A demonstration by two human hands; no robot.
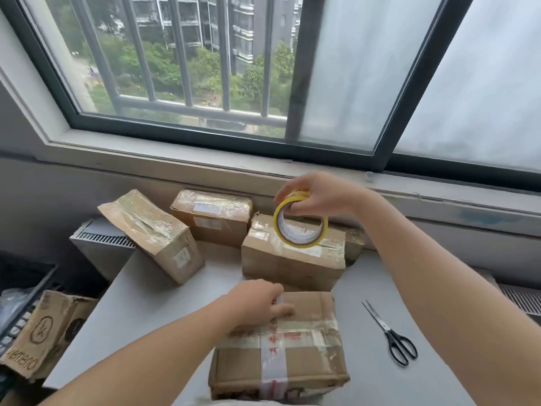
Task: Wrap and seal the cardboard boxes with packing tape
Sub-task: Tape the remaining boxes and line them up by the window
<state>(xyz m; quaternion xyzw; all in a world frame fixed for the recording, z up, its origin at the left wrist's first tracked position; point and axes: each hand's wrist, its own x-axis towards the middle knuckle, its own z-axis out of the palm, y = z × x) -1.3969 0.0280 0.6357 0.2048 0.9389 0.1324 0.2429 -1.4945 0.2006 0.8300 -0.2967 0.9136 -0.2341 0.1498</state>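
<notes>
I find the nearest box (292, 356) at the front edge of the table (164, 288). It is creased and soft-cornered, likely light, so I'd steady it by its top edges rather than the slick taped bands. The left hand (260, 306) curls its fingers over the far top edge, probably pinning a tape end. The right hand (319, 197) grips the yellow tape roll (303, 244) through its core, raised over the back boxes (292, 265). The red print on the tape is unreadable; a carton (29, 338) off the left edge reads roughly "xemena".
</notes>
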